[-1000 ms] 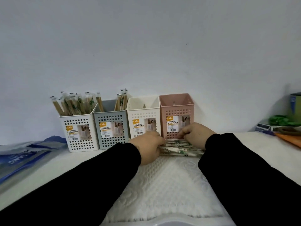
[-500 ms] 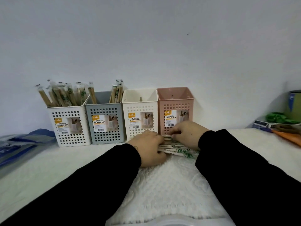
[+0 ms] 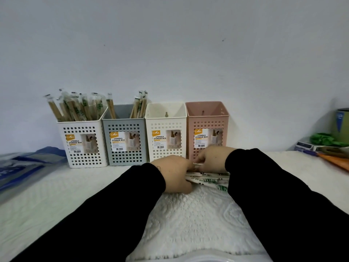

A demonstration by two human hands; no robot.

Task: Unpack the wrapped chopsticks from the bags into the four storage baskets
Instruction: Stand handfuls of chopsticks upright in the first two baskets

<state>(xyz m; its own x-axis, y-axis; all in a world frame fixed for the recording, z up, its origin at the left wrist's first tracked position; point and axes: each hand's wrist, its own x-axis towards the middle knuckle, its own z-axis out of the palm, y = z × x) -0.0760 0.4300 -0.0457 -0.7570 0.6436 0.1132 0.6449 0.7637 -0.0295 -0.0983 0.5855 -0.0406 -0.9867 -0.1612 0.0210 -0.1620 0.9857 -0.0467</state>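
White basket (image 3: 83, 144): standing far left in the row against the wall, it is holding the fullest load of wrapped chopsticks, leaning upright and fanning out above the rim.
Grey basket (image 3: 123, 143): sitting just right of it and touching it, it is carrying only a few wrapped pairs, leaning at its sides.
Cream basket (image 3: 166, 140): showing nothing above its rim, so probably waiting to be filled.
Pink basket (image 3: 206, 137): far right of the row, likewise showing nothing inside.
Wrapped chopsticks (image 3: 207, 178): a loose bundle is lying flat on the white textured cloth (image 3: 188, 220) over the worktop, just near of the cream and pink baskets, probably so the carry will be short.
Left hand (image 3: 172, 173): curling its fingers round the left end of the bundle, seemingly squaring the sticks together.
Right hand (image 3: 212, 159): fingers are bending down over the far side of the bundle; whether they are truly pinching it I cannot tell.
Blue bags (image 3: 22, 167): lying flat at the far left, well apart from both hands.
Clutter on the right (image 3: 324, 142): green and orange items are sitting beside the wall, uninvolved.
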